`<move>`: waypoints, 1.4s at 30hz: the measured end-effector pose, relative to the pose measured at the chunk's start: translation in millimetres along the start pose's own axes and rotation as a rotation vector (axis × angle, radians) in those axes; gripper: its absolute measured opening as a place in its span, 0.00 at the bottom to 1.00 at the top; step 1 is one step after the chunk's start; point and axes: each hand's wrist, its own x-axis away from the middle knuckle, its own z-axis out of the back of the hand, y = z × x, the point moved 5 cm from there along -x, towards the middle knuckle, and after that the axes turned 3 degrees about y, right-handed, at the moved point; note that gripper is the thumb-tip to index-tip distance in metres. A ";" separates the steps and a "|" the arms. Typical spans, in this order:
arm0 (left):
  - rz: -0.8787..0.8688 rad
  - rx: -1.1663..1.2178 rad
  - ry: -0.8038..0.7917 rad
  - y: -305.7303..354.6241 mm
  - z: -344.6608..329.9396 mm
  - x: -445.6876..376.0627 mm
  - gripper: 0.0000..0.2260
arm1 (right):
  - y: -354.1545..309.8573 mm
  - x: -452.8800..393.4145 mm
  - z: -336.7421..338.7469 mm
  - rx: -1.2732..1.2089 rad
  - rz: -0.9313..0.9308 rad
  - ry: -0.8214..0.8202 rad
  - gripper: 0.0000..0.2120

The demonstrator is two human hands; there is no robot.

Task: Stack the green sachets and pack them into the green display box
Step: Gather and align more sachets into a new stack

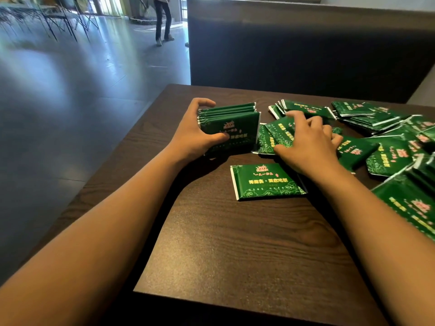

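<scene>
On the dark wood-grain tabletop (235, 243), the left hand (197, 135) clasps a stack of green sachets (231, 128) standing on edge near the left edge, thumb across the printed front face and fingers curled over the far top corner; the grip is closed on that stack. The right hand (308, 142) lies palm down on the loose sachets (277, 132) just beside the stack, fingers spread and bent over them; whether it pinches one or only presses on them cannot be told, since the hand covers the contact. One single sachet (266, 181) lies flat and apart, nearer the person, partly under the right wrist. A broad scatter of further sachets (386, 137) runs toward the right edge, overlapping in heaps, with those at the frame's right side cut off and blurred. The print on the packs is too soft to read. The green display box cannot be seen anywhere in the view. Beyond the far edge stands a dark seat back (306, 48), and on the floor (70, 90) farther off, the legs of another person (163, 20) show, cut off at the top.
</scene>
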 end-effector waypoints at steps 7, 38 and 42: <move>0.011 0.035 -0.014 1.1 -0.6 1.2 0.31 | 2.8 -0.6 6.2 -0.225 0.014 0.098 0.44; 0.021 0.106 -0.107 5.8 -6.6 3.8 0.27 | -26.9 9.8 3.5 -0.402 0.346 0.242 0.19; 0.025 0.135 -0.147 6.8 -10.4 6.0 0.30 | -26.8 10.6 5.5 -0.503 0.343 0.233 0.26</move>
